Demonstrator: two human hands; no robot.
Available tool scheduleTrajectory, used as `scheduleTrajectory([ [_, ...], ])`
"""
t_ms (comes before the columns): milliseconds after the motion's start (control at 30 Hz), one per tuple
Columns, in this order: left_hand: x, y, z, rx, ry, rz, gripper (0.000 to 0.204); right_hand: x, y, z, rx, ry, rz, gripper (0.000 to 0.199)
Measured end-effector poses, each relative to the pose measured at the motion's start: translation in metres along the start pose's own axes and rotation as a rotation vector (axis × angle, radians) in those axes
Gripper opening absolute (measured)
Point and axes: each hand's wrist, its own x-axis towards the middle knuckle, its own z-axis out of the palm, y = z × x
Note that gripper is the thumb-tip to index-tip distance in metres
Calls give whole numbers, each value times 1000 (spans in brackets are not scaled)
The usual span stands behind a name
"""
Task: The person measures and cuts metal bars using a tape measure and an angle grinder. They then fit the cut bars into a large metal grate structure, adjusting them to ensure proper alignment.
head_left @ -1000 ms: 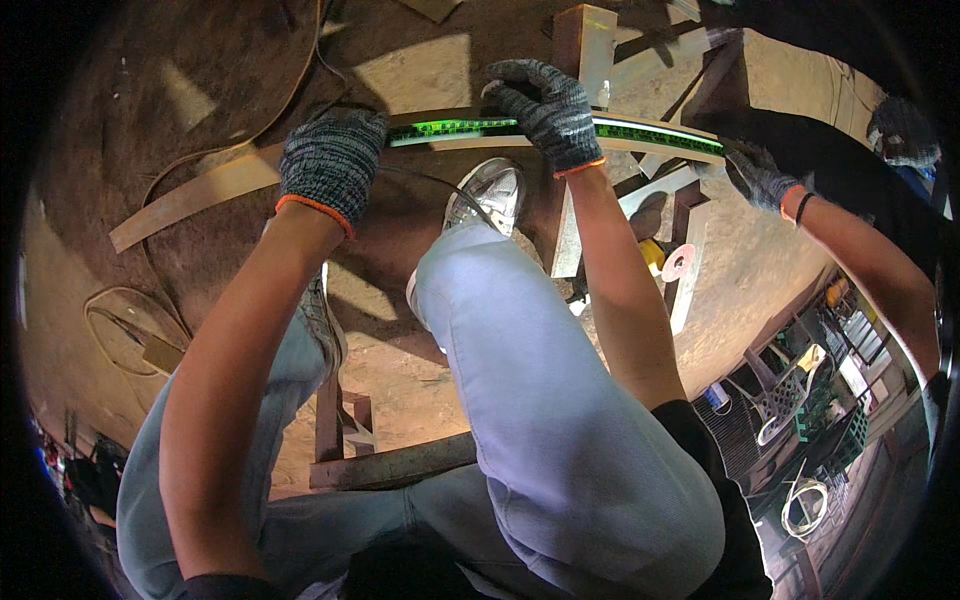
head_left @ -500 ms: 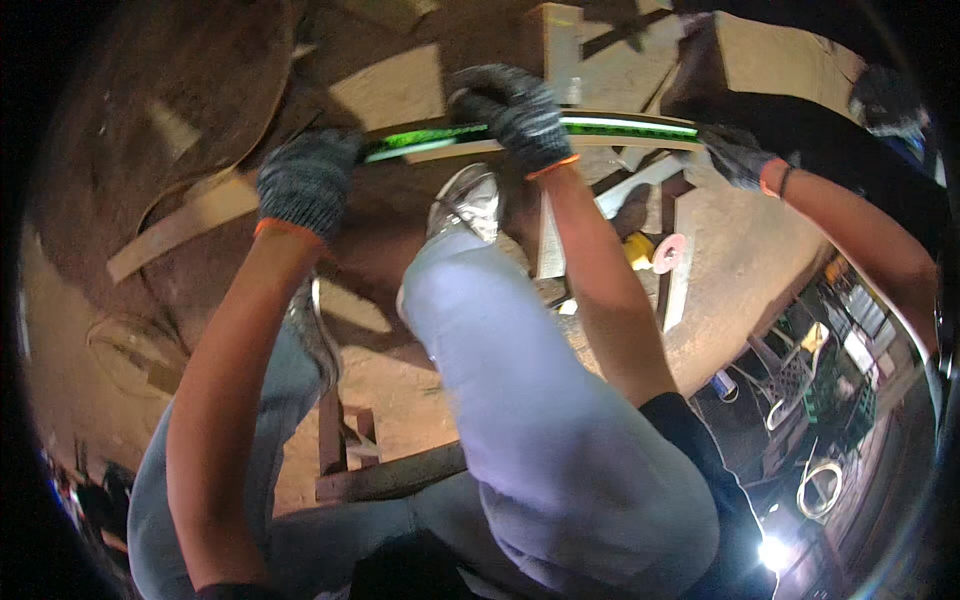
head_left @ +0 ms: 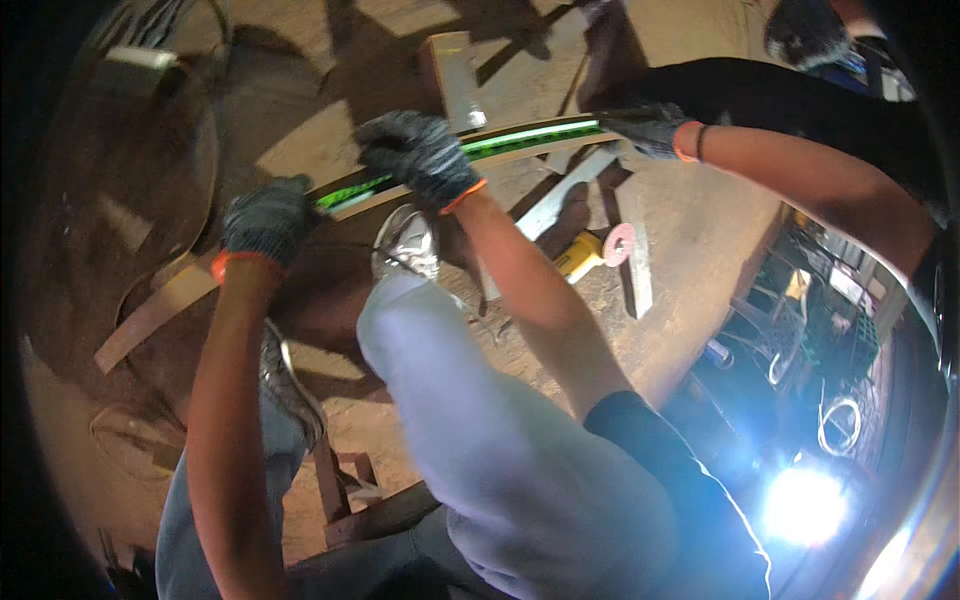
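Two gloved hands (left hand (head_left: 268, 218), right hand (head_left: 418, 155)) around a green-edged strip (head_left: 520, 138)

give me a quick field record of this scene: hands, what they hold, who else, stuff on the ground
left hand: grey knit glove, gripping the long green-striped flat strip near its left end
right hand: grey knit glove, gripping the same strip mid-length
co-worker's gloved hand: on the strip's far right end
under strip: person's pale sneaker
ground: yellow angle grinder with pink disc, dirt floor

Your one head camera looks steeply down from close above your gloved hands, knees and the dirt floor (head_left: 700, 220).
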Motion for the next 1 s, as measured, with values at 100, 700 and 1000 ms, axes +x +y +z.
scheduleTrajectory([
  [100,4,-2,2,69,-84,9,23,-1,-10,-2,-32,-27,47,23],
  [700,12,6,9,-106,-86,-255,29,-2,0,5,44,-84,152,24],
  [1000,17,11,18,-191,43,-266,26,1,-10,15,-24,-237,-9,23],
])
